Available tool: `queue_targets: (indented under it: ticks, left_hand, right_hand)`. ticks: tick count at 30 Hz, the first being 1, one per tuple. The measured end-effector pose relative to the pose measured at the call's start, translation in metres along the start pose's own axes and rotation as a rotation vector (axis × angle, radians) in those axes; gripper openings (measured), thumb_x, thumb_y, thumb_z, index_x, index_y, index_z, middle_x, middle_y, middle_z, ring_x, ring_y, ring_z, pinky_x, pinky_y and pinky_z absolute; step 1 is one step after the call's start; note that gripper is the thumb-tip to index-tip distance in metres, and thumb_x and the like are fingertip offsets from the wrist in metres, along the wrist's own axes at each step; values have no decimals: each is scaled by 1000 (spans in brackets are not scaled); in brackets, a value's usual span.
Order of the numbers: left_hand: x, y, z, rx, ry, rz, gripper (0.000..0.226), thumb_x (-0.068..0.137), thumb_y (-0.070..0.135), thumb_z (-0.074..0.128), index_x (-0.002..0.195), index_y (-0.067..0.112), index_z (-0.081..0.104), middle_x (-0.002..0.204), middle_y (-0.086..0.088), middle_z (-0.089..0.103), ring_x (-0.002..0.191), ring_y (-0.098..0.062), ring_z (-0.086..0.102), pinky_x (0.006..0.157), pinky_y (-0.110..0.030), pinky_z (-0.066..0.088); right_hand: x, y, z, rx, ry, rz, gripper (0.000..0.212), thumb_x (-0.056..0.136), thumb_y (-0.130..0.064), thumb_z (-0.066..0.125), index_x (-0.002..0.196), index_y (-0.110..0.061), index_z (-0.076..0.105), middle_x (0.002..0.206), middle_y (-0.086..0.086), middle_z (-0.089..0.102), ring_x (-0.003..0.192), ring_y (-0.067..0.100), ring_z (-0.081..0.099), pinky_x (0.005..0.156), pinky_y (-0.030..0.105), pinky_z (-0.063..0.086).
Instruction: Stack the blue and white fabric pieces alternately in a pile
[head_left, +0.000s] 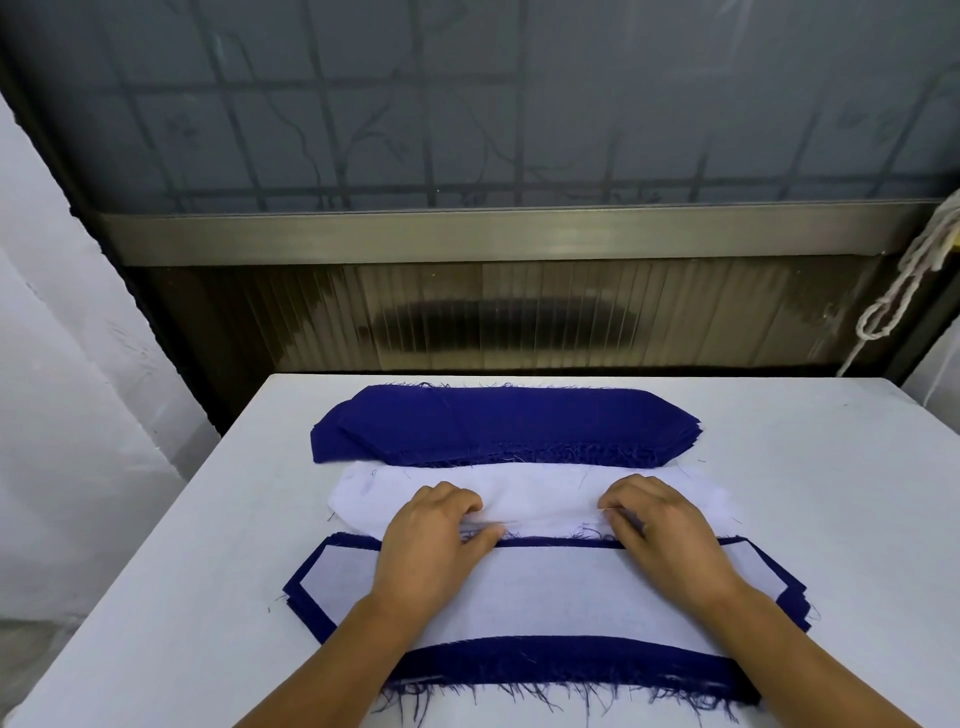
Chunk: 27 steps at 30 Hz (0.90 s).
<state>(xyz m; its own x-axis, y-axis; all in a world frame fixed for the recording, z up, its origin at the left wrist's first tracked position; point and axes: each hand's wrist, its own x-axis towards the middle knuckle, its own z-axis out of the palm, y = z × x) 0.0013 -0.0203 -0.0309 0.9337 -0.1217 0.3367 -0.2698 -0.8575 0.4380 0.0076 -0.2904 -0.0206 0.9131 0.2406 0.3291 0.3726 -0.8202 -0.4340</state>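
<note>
White fabric pile (535, 501) is pinched by left hand (436, 540) and right hand (660, 530) (fingertips curled under, hidden).

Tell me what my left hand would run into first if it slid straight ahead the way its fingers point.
Probably more of the white fabric stack your left hand already touches, then the blue fabric stack beyond it.

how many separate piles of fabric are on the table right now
3: a blue pile at the far edge, a white pile in the middle, and the mixed pile nearest. Layers within each can't be counted.
</note>
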Motion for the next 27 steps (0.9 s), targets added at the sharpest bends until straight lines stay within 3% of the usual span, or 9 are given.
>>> queue_targets:
  ticks: [2,5,11,17,20,24,27]
  left_hand:
    - [-1,0,0,2,11,36,23,89,47,61,95,26,69,94,17,62,89,-5,55,73,-21,48]
    - [-2,0,-1,16,34,54,13,92,23,62,97,22,74,98,14,67,91,-11,60,76,-20,47]
    - [-2,0,-4,35,82,19,31,79,-5,68,102,14,76,101,4,71,94,-17,64,84,-26,52]
    - [0,1,-9,20,92,-45,29,83,-3,64,101,17,76,96,5,64,91,-16,59,76,-29,53]
    - [3,2,-22,38,98,-26,32,80,-5,66,103,15,75,95,3,65,89,-19,60,74,-30,53]
    - [-1,0,-56,24,158,31,31,79,-3,72,105,14,74,95,5,66,87,-16,62,75,-23,48]
    - [-14,-4,-88,-30,105,51,27,81,4,73,101,22,73,96,17,65,86,-4,60,77,-17,47]
  right_hand:
    - [-1,0,-2,10,39,20,14,85,-6,65,86,-20,66,88,-16,61,84,7,56,75,17,41]
    - [-2,-1,-3,18,78,21,13,84,-7,69,83,-20,65,87,-15,61,82,7,57,73,17,41]
    - [-2,-1,-2,19,163,-11,14,88,-4,64,89,-18,68,91,-12,63,86,9,58,78,23,45]
    - [0,4,1,-13,221,80,22,82,4,66,89,-17,69,92,-8,66,84,18,61,75,25,42]
    - [-1,-1,-7,-42,275,35,22,82,5,67,91,-15,70,93,-5,67,82,21,63,75,29,45]
    - [-9,-16,-35,-11,291,-54,17,87,-1,64,94,-15,70,92,-9,67,81,12,62,72,18,44]
    - [-21,-29,-63,7,213,-75,13,90,-16,59,94,-20,70,92,-15,65,76,4,61,66,13,44]
